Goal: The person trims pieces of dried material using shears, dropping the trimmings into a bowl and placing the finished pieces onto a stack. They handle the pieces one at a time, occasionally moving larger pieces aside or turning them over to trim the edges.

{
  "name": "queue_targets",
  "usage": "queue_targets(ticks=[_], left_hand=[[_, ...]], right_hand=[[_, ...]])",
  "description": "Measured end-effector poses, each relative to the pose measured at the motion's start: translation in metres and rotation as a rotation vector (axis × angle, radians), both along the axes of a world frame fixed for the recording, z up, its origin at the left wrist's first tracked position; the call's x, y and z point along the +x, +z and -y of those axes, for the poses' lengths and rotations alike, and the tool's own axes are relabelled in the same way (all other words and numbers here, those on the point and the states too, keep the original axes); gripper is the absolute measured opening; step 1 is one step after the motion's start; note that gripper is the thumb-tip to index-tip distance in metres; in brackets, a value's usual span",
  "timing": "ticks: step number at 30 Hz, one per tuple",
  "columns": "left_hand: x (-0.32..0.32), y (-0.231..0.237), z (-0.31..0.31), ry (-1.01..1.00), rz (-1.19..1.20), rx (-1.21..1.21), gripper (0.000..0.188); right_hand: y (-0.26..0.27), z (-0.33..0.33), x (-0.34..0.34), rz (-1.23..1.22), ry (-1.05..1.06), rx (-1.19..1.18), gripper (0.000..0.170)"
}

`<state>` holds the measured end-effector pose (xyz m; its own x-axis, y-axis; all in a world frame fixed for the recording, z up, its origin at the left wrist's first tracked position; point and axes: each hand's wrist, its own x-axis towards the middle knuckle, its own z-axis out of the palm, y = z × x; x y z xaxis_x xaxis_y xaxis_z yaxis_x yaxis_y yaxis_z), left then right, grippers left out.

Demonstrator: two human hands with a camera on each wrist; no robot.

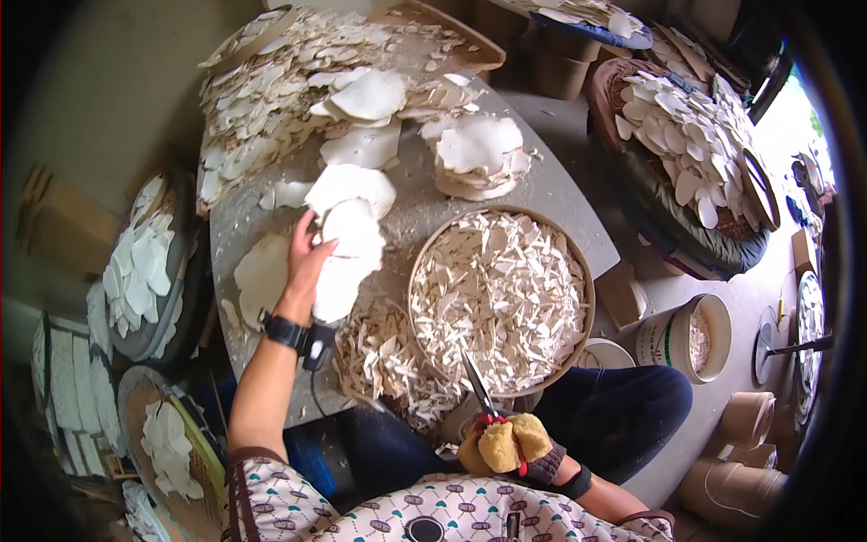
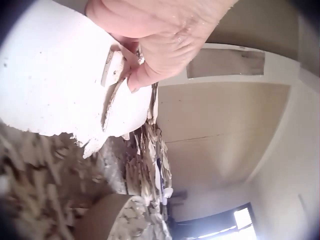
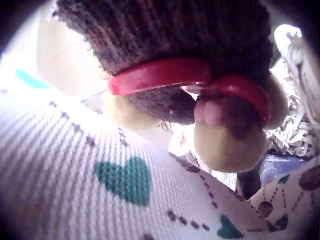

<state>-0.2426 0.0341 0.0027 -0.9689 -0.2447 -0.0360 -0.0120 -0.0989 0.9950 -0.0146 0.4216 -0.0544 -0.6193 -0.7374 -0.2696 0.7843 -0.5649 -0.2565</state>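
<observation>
Thin white flat pieces (image 1: 352, 237) with ragged edges are pinched between the thumb and fingers of my bare left hand (image 1: 307, 257), over the grey table. In the left wrist view the thumb presses on the face of a broad white piece (image 2: 50, 75), with smaller bits beside it. My right hand (image 1: 510, 447), in a dark knitted glove with yellow padded fingers, grips scissors (image 1: 479, 384) close to my lap. Their blades point up toward the round tub (image 1: 591, 312) of white cut strips. The red handles (image 3: 160, 75) loop around gloved fingers in the right wrist view.
Loose strips (image 1: 388, 357) lie left of the tub. Stacked white slabs (image 1: 479, 154) and a large heap of flat pieces (image 1: 262, 117) cover the table's (image 1: 560, 199) far side. Loaded round trays (image 1: 677, 144) stand right and left. A white bucket (image 1: 664, 339) sits at the right.
</observation>
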Motion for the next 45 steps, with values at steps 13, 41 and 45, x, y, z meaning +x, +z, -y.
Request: queue_targets(ticks=[13, 41, 45], left_hand=[[0.252, 0.171, 0.112, 0.157, 0.312, -0.605, 0.039], [0.206, 0.524, -0.085, 0.062, -0.7, -1.279, 0.037], [0.116, 0.531, -0.129, -0.183, -0.709, -1.097, 0.038]], right_hand=[[0.011, -0.026, 0.017, -0.308, 0.181, 0.419, 0.032], [0.038, -0.026, 0.014, -1.374, 0.285, 0.715, 0.045], [0.024, -0.023, 0.016, -0.682, 0.217, 0.214, 0.039]])
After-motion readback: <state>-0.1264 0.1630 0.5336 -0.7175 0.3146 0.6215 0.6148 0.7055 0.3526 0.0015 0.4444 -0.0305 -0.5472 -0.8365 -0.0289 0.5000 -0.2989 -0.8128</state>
